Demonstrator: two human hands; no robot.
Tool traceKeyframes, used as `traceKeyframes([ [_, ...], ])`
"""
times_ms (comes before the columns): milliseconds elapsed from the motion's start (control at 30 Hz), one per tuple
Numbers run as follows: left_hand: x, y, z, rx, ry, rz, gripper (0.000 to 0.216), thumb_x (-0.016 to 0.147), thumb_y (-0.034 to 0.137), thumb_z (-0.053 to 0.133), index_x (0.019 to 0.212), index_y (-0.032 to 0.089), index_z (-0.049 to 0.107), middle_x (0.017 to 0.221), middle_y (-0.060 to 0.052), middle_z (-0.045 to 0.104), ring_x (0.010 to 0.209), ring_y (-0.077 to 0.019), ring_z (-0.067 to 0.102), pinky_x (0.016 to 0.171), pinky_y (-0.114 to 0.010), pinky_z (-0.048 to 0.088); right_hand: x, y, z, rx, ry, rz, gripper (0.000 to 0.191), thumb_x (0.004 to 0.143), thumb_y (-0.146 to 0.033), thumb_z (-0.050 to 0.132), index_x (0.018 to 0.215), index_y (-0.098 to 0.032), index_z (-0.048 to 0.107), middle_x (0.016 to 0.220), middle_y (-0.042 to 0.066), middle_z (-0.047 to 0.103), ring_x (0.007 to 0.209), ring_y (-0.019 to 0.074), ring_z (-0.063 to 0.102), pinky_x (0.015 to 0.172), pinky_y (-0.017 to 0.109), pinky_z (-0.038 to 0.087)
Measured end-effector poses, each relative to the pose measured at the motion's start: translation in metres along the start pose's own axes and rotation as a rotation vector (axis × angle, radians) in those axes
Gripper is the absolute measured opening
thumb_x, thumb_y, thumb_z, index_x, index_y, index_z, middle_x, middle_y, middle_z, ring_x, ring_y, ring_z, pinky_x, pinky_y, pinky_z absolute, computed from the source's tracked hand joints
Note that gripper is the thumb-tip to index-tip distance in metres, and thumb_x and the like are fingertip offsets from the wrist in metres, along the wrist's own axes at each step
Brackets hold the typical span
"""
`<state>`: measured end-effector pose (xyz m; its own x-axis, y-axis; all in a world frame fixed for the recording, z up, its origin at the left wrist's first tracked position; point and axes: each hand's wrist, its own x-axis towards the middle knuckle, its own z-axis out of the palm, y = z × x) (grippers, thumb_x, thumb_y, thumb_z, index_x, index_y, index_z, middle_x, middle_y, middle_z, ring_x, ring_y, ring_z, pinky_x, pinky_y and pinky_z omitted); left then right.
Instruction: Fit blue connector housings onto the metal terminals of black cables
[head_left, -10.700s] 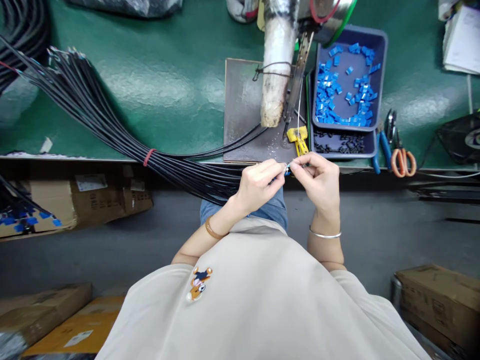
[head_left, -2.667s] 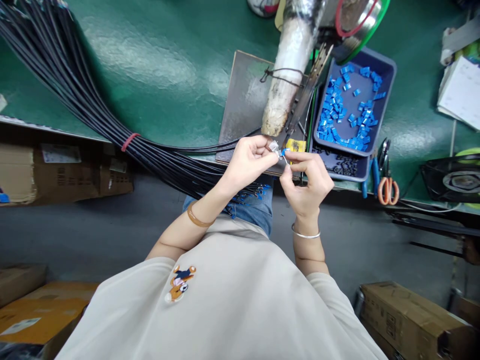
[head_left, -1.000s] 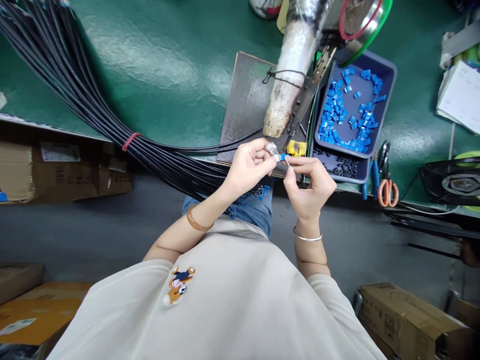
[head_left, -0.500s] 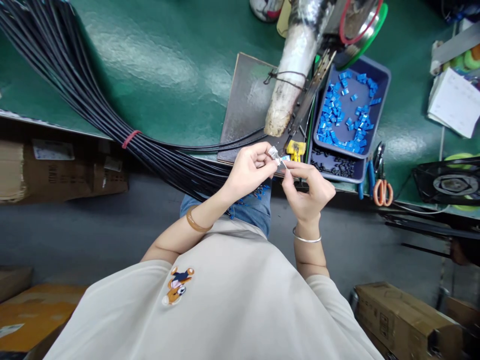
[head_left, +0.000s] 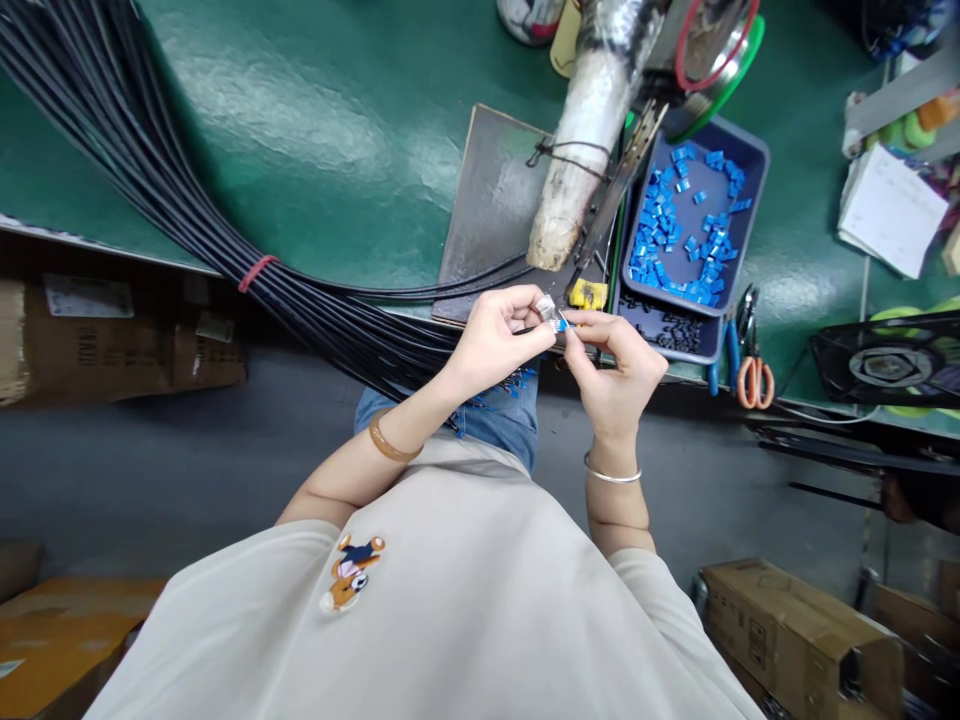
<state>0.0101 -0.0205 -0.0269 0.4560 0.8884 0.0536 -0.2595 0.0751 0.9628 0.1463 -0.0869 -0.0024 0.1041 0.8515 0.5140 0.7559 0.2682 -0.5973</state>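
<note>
My left hand (head_left: 495,340) and my right hand (head_left: 616,368) meet at the front edge of the green bench (head_left: 322,150). Both pinch one small piece between their fingertips: a blue connector (head_left: 559,322) with a clear part on a black cable end. The left fingers curl round the cable side. The right thumb and forefinger press on the blue end. A thick bundle of black cables (head_left: 187,220), tied with a red band (head_left: 256,272), runs from the far left down to my lap.
A dark metal plate (head_left: 487,210) lies just beyond the hands under a wrapped tool arm (head_left: 577,150). A navy tray of several blue parts (head_left: 694,225) sits to the right, with pliers and orange scissors (head_left: 752,375) beside it. Cardboard boxes (head_left: 795,630) stand on the floor.
Both hands keep pinching the connector with only slight finger shifts. The view has drifted a little, so the tray and scissors sit slightly further left.
</note>
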Motion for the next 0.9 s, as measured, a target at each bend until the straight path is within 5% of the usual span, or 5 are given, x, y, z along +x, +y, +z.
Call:
traceKeyframes([
  [533,0.006,0.004,-0.001,-0.053,-0.024,-0.073,0.011,0.067,0.009,0.067,0.062,0.013,0.058,0.057,0.004,0.048,0.052,-0.0031,0.04,0.05,-0.016,0.034,0.002,0.005,0.004,-0.019,0.038,-0.05,0.011,0.084,-0.011,0.061,0.082,-0.022,0.063,0.095,0.0,0.076,0.087,0.0143,0.073,0.077,0.028,0.059],
  [900,0.011,0.01,0.005,-0.011,0.075,-0.056,0.012,0.066,0.002,0.063,0.065,0.013,0.058,0.057,0.006,0.05,0.052,-0.0024,0.041,0.05,-0.014,0.034,0.003,0.005,0.006,0.04,0.059,-0.002,0.013,0.082,-0.01,0.062,0.079,-0.022,0.056,0.108,0.003,0.075,0.091,0.0148,0.073,0.082,0.03,0.061],
])
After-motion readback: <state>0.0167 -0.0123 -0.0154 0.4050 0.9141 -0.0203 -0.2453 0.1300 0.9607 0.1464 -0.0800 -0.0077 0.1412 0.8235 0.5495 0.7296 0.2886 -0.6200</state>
